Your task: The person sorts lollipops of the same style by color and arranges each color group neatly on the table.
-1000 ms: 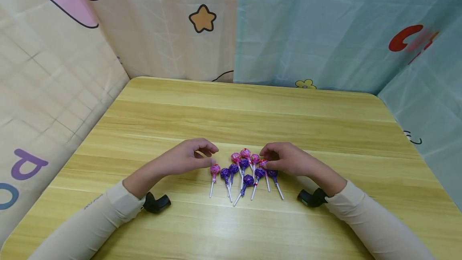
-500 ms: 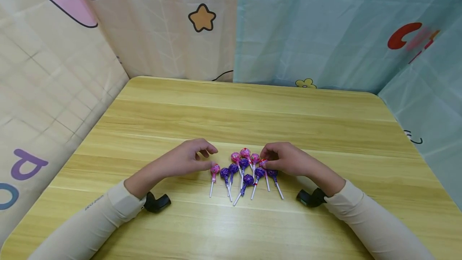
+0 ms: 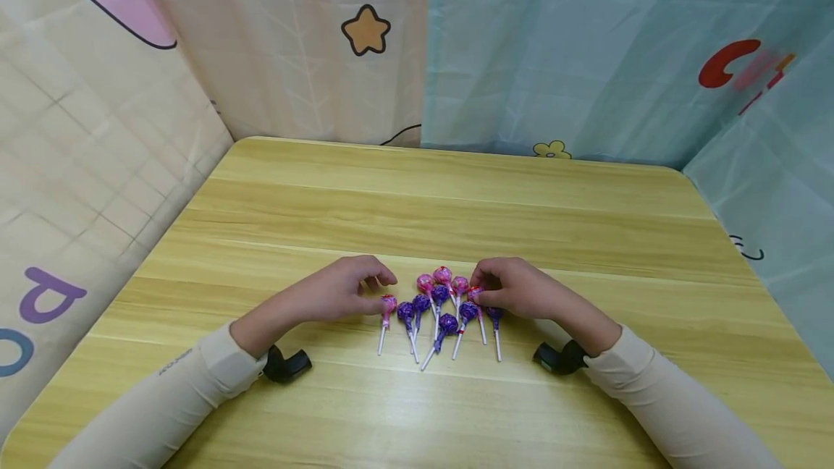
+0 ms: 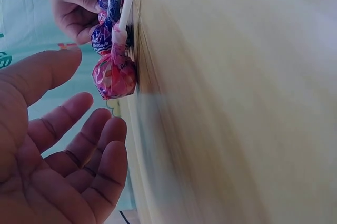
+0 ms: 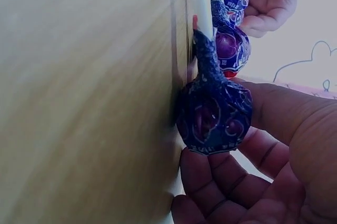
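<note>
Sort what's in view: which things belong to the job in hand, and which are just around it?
Belonging to the job:
pink-wrapped lollipops, one near the left fingers
purple-wrapped lollipops, one near the right fingers

Only surroundings:
wood-grain table
printed curtains
black wrist cameras

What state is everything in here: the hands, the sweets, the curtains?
Left hand: fingers loosely bent, holding nothing
Right hand: fingers bent at the rightmost purple lollipop; grip unclear
Rightmost purple lollipop: wrapped
Leftmost pink lollipop: wrapped, beside the left hand
Other pink and purple lollipops: wrapped, lying clustered on the wooden table
Curtains: hanging behind the table
</note>
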The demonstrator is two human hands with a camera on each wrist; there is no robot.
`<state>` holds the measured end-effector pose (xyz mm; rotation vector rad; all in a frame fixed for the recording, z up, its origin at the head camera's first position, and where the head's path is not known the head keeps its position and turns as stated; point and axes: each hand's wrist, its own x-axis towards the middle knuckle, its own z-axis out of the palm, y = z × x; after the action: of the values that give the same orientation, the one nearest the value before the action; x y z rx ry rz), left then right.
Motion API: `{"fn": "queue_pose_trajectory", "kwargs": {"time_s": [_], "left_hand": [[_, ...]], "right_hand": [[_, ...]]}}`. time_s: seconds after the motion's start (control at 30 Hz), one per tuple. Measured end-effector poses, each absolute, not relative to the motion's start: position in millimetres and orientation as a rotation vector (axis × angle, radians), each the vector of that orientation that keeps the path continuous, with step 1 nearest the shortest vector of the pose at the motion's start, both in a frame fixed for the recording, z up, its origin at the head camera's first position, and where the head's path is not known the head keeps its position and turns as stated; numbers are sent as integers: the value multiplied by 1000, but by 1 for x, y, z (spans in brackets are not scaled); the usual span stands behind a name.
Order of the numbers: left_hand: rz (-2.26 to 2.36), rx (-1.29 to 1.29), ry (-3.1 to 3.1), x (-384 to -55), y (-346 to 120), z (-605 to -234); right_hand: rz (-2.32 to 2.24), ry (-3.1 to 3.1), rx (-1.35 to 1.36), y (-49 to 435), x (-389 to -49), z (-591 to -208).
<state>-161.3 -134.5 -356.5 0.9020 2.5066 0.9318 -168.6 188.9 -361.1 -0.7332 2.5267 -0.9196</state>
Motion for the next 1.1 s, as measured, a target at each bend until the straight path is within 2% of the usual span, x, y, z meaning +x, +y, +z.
{"fn": "queue_pose_trajectory", "kwargs": {"time_s": [1.1], "left_hand": [[936, 923, 2469, -160, -129, -362]], "right_hand": [[-890, 2551, -778, 189, -169, -363]]}}
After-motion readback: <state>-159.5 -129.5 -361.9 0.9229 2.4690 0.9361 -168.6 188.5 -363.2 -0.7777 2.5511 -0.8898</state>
